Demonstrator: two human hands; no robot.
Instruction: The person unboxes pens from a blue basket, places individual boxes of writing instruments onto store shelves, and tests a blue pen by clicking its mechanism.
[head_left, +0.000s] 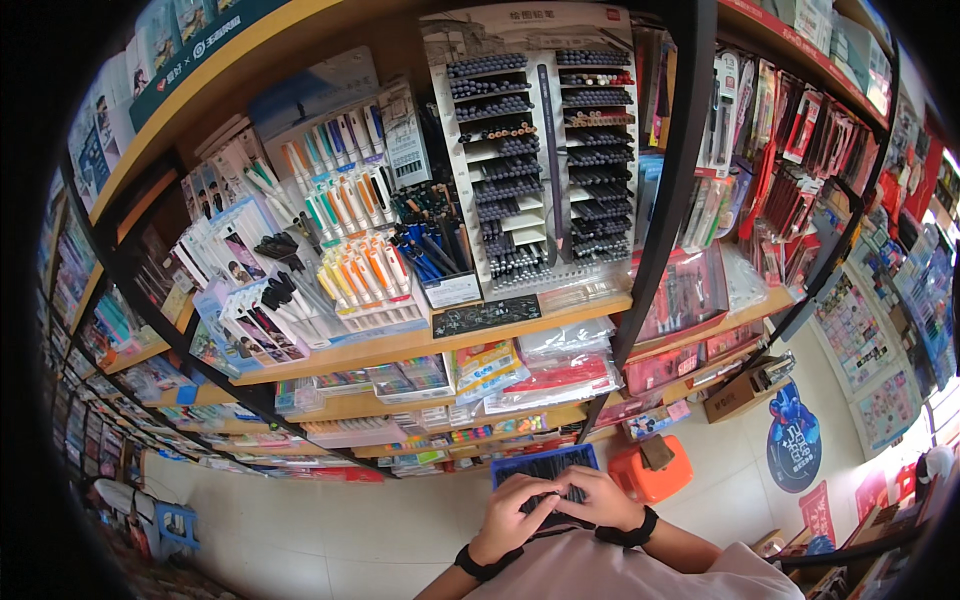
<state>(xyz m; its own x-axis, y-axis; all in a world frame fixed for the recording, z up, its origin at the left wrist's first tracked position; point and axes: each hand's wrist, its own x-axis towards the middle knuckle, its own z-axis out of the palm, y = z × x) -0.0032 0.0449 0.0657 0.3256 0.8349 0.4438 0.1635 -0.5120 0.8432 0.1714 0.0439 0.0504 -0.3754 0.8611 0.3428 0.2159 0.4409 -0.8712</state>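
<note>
My left hand (520, 517) and my right hand (602, 496) meet at the fingertips in front of my body, each with a black band at the wrist. Whether something small is between the fingers cannot be made out. Just beyond and beneath them is a blue plastic basket (498, 474) full of dark, thin, pen-like items. Before me rises a pencil display rack (555, 150) with rows of dark pencils. Beside it, to the left, stand a pen display with white and orange pens (367, 270) and a holder of blue pens (420, 255).
An orange plastic stool (667, 472) stands right of the basket. A cardboard box (739, 394) lies on the floor farther right. Wooden shelf edges (427, 337) and a black metal post (664, 195) are in front. At the lower left, a person is near a blue stool (176, 523).
</note>
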